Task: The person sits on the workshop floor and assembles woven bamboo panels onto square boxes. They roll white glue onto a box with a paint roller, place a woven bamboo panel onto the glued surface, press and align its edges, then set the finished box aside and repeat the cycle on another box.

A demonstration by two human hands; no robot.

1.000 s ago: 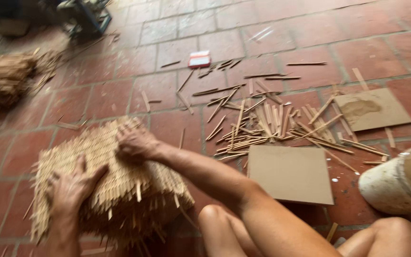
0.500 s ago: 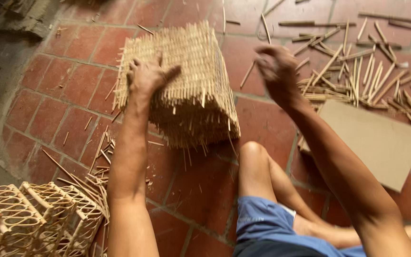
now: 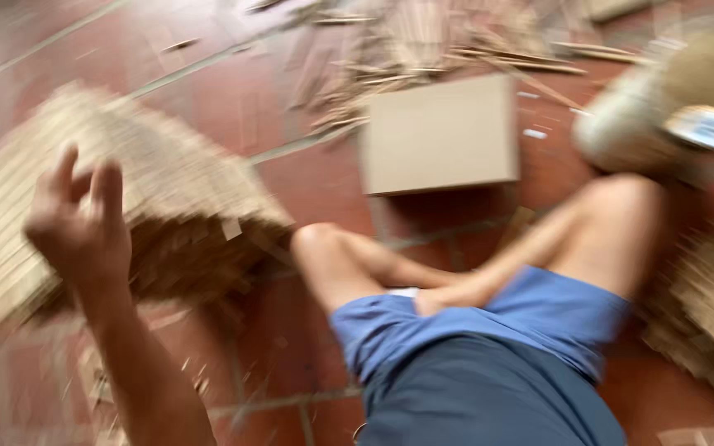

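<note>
Person wears blue shorts (image 3: 489, 363), lighter blue at the leg hems; forearm and legs bare, no sleeves visible.

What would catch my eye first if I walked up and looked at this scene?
Most likely the big woven mat of pale straw-coloured strips lying at the left on the red tiled floor, with the person's left hand raised in front of it, fingers apart. Next, the flat square of brown cardboard at the top centre, below a blurred scatter of thin wooden sticks. The right hand is out of view.
</note>
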